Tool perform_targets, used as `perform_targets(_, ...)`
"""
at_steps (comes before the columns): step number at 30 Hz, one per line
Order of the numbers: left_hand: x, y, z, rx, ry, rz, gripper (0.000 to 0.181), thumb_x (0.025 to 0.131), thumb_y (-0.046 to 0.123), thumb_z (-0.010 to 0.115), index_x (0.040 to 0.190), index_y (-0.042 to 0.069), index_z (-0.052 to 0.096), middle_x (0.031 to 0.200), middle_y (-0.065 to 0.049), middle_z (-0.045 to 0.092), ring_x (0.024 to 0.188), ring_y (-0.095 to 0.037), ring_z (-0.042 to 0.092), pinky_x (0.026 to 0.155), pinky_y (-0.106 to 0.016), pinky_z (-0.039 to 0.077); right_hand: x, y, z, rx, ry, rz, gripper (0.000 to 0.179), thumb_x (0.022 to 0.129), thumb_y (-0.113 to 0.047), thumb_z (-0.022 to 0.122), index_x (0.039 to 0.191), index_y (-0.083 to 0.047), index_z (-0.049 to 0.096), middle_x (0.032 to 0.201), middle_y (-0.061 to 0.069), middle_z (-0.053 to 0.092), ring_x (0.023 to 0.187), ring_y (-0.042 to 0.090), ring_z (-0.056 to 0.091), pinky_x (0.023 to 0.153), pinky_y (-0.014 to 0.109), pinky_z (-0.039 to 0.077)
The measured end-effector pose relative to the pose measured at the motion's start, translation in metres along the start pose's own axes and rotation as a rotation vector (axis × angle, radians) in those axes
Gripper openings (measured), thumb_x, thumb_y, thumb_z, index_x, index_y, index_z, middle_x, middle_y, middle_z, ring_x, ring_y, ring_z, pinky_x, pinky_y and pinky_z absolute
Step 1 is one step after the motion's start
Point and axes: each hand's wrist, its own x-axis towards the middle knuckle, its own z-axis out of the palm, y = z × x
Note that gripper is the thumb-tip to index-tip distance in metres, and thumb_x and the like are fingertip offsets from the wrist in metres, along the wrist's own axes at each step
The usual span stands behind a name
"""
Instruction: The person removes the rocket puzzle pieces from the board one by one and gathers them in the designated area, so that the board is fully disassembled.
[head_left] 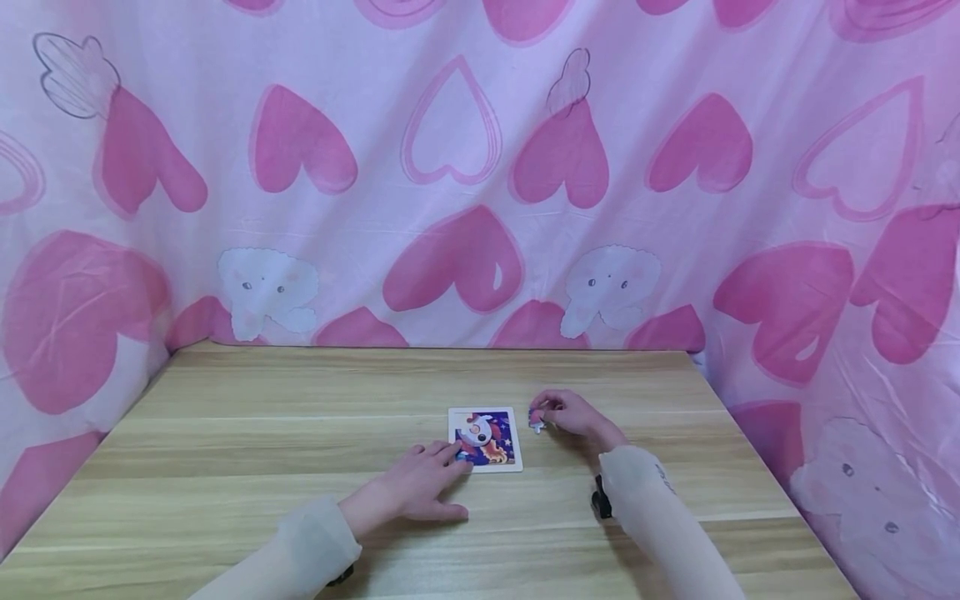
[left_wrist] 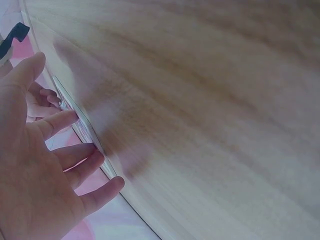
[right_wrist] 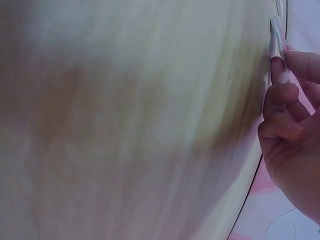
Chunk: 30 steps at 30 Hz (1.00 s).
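A small square jigsaw puzzle [head_left: 495,468] with a white border and a colourful cartoon unicorn-like picture lies on the table. My left hand [head_left: 412,487] reaches in from the lower left with fingers spread, the fingertips over the puzzle's left edge. In the left wrist view those fingers look straight and grip nothing. Just right of the puzzle, my right hand [head_left: 567,412] pinches a jigsaw piece [head_left: 535,419] between thumb and fingers. The right wrist view shows this piece edge-on, thin and pale, at the fingertips, with the other fingers curled beneath.
The wood-grain table [head_left: 300,417] extends around the puzzle to both sides. Behind it and along its sides hangs a pink curtain [head_left: 450,250] printed with hearts. A black strap device [head_left: 601,500] sits at the right wrist.
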Motion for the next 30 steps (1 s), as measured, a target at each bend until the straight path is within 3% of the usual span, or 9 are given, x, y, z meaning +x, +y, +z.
perform_targets(5,0.0,0.0,0.0,-0.008,0.003,-0.001,0.07,0.077,0.064,0.046,0.13,0.018,0.044,0.137,-0.014,0.031,0.123,-0.031,0.03,0.094,-0.051,0.028,0.002,-0.002,0.0,-0.059,0.027,0.014,0.016,0.083,-0.003,0.055,0.093,-0.011,0.063,0.083,0.002,0.054,0.077,0.018,0.047,0.065,0.03,0.041)
perform_targets(18,0.0,-0.001,0.001,-0.019,0.001,-0.004,0.069,0.077,0.063,0.047,0.13,0.018,0.044,0.137,-0.014,0.032,0.123,-0.031,0.03,0.094,-0.051,0.028,0.004,-0.001,0.001,-0.058,0.054,0.058,0.013,0.081,-0.004,0.057,0.091,-0.01,0.062,0.08,0.003,0.052,0.072,0.018,0.046,0.059,0.028,0.041)
perform_targets(25,0.0,0.0,0.001,-0.017,0.008,0.008,0.069,0.077,0.063,0.047,0.13,0.018,0.044,0.137,-0.015,0.032,0.122,-0.032,0.03,0.093,-0.052,0.028,0.0,-0.006,0.007,-0.014,0.076,-0.045,0.013,0.081,-0.003,0.058,0.093,-0.006,0.062,0.08,0.003,0.055,0.072,0.018,0.05,0.061,0.029,0.044)
perform_targets(30,0.0,0.0,0.002,-0.026,0.015,0.017,0.069,0.077,0.062,0.048,0.129,0.017,0.045,0.136,-0.015,0.033,0.122,-0.033,0.031,0.092,-0.053,0.029,0.0,-0.015,0.015,0.018,0.041,-0.073,0.016,0.081,-0.004,0.058,0.096,-0.008,0.061,0.082,0.003,0.055,0.074,0.019,0.05,0.063,0.031,0.045)
